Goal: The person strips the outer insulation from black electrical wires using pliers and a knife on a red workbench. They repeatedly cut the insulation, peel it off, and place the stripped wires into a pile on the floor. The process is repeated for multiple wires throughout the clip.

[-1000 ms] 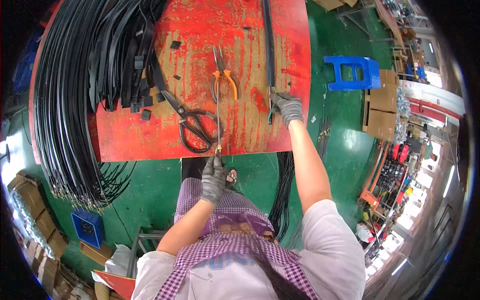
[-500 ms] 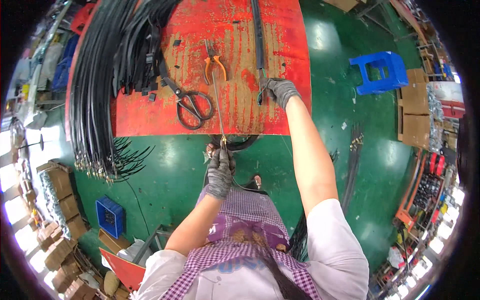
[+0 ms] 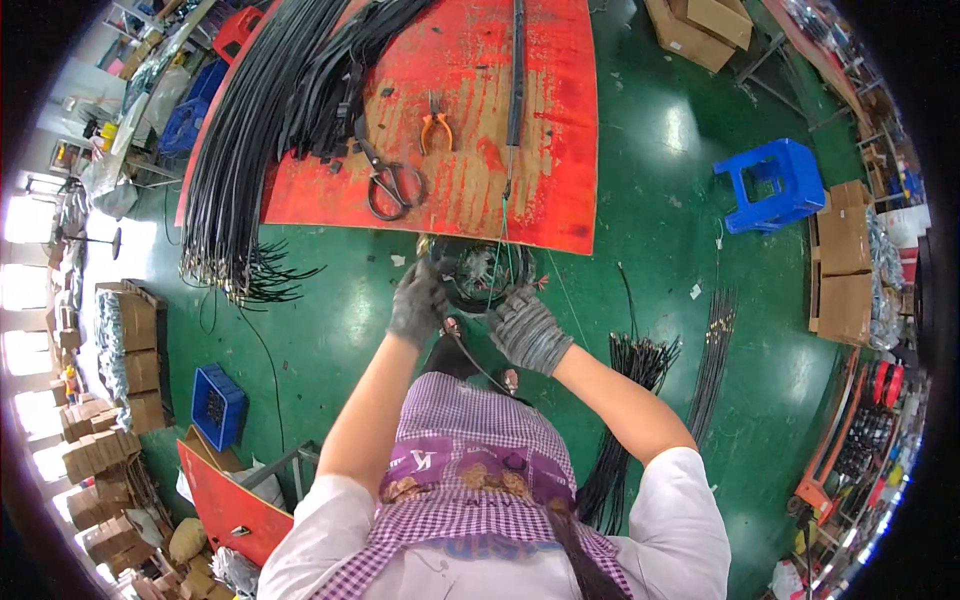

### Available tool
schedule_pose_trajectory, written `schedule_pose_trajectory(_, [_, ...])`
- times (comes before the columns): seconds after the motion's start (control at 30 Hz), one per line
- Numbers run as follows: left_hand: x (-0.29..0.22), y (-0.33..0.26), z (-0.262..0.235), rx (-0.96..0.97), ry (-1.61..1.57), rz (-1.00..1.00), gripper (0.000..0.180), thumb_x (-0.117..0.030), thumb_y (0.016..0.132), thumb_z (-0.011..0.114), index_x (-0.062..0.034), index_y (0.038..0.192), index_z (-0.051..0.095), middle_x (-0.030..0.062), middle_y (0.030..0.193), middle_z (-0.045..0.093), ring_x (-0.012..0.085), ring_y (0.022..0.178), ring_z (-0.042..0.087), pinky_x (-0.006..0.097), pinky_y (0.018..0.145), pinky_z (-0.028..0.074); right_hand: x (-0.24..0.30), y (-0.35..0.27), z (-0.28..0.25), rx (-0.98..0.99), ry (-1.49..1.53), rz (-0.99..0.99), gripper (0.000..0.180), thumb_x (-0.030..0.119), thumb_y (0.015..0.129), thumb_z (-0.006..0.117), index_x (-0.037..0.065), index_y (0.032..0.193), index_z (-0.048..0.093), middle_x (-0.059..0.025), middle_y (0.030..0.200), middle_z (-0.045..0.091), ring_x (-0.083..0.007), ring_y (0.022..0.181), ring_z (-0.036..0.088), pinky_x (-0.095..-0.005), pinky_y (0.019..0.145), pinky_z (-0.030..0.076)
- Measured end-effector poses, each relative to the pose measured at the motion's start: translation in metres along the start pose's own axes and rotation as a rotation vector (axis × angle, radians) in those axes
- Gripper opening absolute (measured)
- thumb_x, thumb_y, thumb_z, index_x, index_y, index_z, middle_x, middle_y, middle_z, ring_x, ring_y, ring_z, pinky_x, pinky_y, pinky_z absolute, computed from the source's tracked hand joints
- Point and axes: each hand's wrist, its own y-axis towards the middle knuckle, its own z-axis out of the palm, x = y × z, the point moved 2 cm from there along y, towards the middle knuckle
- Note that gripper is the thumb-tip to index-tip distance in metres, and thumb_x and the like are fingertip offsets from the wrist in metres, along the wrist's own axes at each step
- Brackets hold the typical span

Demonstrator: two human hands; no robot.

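Presently, the left hand [image 3: 418, 300] curls around a dark cable [image 3: 472, 355]; the right hand [image 3: 527, 330], nearly closed, grips a green cord [image 3: 503, 222] from the black sleeve [image 3: 516, 85], far right on the table [image 3: 568, 200]. Uneven pulling could snag the cord.

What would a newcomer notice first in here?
Probably the worn red tabletop at the top, a thick bundle of black cables hanging over its near edge at left. Orange-handled pliers and dark-handled scissors lie on it, with the grey-gloved left hand and right hand just below that edge in view. A bright blue stool on the green floor at right also catches the eye.
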Motion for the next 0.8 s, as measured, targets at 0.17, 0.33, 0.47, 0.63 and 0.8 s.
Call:
schedule_pose_trajectory(0.17, [0.034,0.085,0.062,0.102,0.355,0.05,0.019,-0.027,0.083,0.043,-0.0087,0.09,0.044,0.0024,0.078,0.053,0.0075,0.043,0.033,0.021,0.04,0.03,-0.021,-0.009,-0.016,-0.236,0.444,-0.064,0.025,0.017,0.072,0.047,0.009,0.094,0.055,-0.0076,0.085,0.055,-0.0244,0.079,0.053,-0.0312,0.065,0.044])
schedule_pose_trajectory(0.33, [0.057,0.104,0.087,0.364,-0.029,-0.293,0.013,-0.023,0.083,0.042,-0.0111,0.082,0.047,0.0035,0.072,0.053,0.006,0.045,0.034,0.02,0.041,0.031,-0.04,-0.005,-0.008,-0.21,1.22,0.072,0.024,0.024,0.071,0.057,0.007,0.089,0.058,-0.0076,0.074,0.059,-0.0194,0.072,0.056,-0.0305,0.063,0.044])
schedule_pose_trajectory(0.47, [0.047,0.12,0.07,0.315,-0.175,-0.337,0.011,-0.022,0.083,0.042,-0.0127,0.079,0.046,-0.0012,0.064,0.048,0.0057,0.041,0.03,0.017,0.036,0.025,-0.058,-0.013,-0.016,-0.397,2.011,0.469,0.038,0.025,0.071,0.06,0.004,0.101,0.051,-0.008,0.069,0.058,-0.018,0.073,0.056,-0.0327,0.064,0.045])
schedule_pose_trajectory(0.63, [0.037,0.114,0.078,0.242,0.144,-0.281,0.016,-0.024,0.084,0.041,-0.0108,0.078,0.046,-0.0015,0.06,0.045,0.0061,0.04,0.031,0.019,0.036,0.027,-0.099,0.017,-0.007,-0.356,0.817,0.866,0.046,0.023,0.069,0.061,0.003,0.107,0.045,-0.0134,0.083,0.057,-0.0241,0.082,0.055,-0.0371,0.069,0.044])
schedule_pose_trajectory(0.8, [0.035,0.099,0.076,0.271,0.634,-0.266,0.022,-0.018,0.08,0.041,-0.006,0.099,0.045,0.0017,0.081,0.047,0.0076,0.068,0.043,0.021,0.062,0.033,-0.107,0.044,-0.005,0.108,0.205,0.897,0.029,0.019,0.062,0.059,0.007,0.087,0.054,-0.0118,0.088,0.056,-0.0267,0.084,0.053,-0.0362,0.071,0.041])
